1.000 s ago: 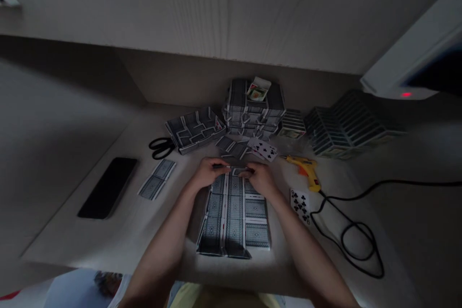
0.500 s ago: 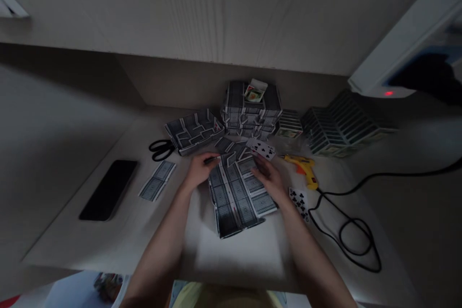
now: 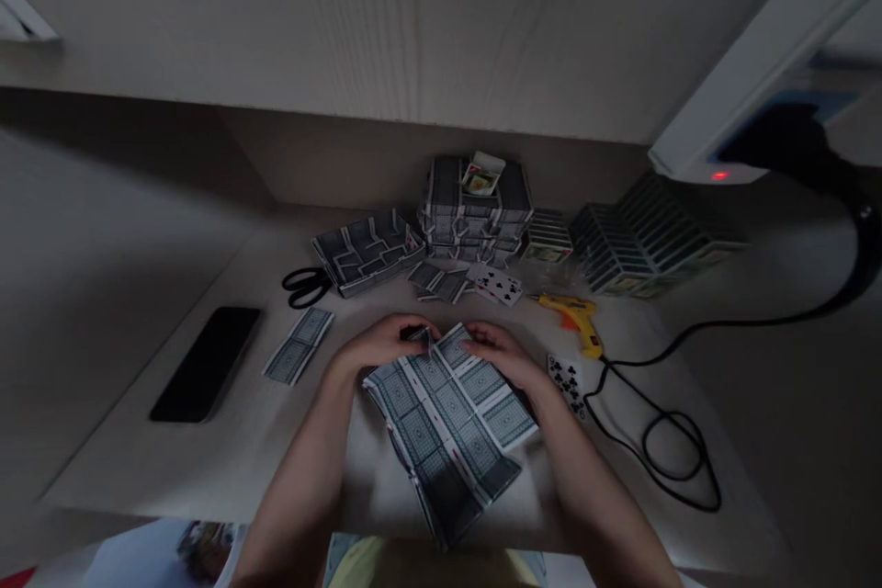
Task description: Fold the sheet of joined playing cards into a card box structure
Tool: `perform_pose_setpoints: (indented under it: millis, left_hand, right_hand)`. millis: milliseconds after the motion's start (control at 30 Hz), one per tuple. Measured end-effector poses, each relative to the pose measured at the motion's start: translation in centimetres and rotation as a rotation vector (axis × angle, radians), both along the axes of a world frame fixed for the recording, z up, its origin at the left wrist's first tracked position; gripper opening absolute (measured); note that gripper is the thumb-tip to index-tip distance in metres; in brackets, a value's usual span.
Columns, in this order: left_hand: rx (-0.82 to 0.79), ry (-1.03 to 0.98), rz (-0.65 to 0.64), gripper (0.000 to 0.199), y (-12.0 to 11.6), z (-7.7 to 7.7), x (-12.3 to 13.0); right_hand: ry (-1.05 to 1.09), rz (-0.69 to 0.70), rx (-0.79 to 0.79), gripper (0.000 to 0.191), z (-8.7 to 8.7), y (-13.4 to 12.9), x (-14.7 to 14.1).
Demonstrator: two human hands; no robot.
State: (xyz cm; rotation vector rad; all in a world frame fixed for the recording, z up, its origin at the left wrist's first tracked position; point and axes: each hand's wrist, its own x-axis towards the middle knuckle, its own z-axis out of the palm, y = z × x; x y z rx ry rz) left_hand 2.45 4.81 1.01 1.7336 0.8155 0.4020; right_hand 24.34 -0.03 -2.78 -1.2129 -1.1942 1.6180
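Observation:
A panel of joined playing cards (image 3: 441,413), patterned backs showing, is tilted above the desk's front part. My left hand (image 3: 390,342) pinches its upper left edge, fingers closed around a small folded flap. On the upper right edge my right hand (image 3: 506,354) grips the same panel, thumb on top and the other fingers partly hidden behind it. Just beyond the hands lie loose joined cards (image 3: 439,281) and a face-up club card (image 3: 497,285). Another club card (image 3: 566,383) rests by my right forearm.
Left: a black phone (image 3: 208,363), a card pair (image 3: 299,346), scissors (image 3: 307,287) and an open card tray (image 3: 368,250). Behind: stacked card boxes (image 3: 477,207). Right: a yellow glue gun (image 3: 575,317), its looped cable (image 3: 661,418) and rows of card packs (image 3: 648,239). A shelf (image 3: 413,37) overhangs.
The card panel has come nearer to me and turned, its lower end swinging toward the desk's front edge. Both hands have moved nearer with it, and the loose cards behind show more.

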Motion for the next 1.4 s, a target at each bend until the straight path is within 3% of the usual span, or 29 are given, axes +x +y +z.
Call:
perform_pose_setpoints:
  millis: [200, 433, 633, 833, 1000, 1233, 1400]
  left_hand:
    - [0.143, 0.075, 0.072, 0.018, -0.1, -0.1, 0.0]
    - [0.234, 0.150, 0.225, 0.021, 0.0, -0.3, -0.3]
    - [0.203, 0.087, 0.290, 0.021, 0.0, -0.1, -0.3]
    - [0.168, 0.036, 0.289, 0.024, -0.1, -0.2, -0.1]
    - [0.004, -0.045, 0.318, 0.029, 0.0, 0.1, 0.1]
    - [-0.245, -0.428, 0.595, 0.050, 1.1, 0.1, -1.7]
    - [-0.290, -0.421, 0.580, 0.056, 0.7, -0.8, -1.0]
  right_hand:
    - [0.103, 0.199, -0.067, 0.027, 1.5, -0.7, -0.6]
    - [0.033, 0.135, -0.068, 0.028, 0.8, -0.6, -1.0]
    - [0.101, 0.111, -0.053, 0.028, -0.1, -0.5, -0.8]
    - [0.070, -0.045, -0.158, 0.024, 0.9, -0.6, -0.6]
    - [0.053, 0.101, -0.202, 0.026, 1.3, -0.8, -0.4]
    - [0.181, -0.207, -0.124, 0.033, -0.1, 0.0, 0.2]
    - [0.286, -0.423, -0.046, 0.040, -0.6, 0.5, -0.2]
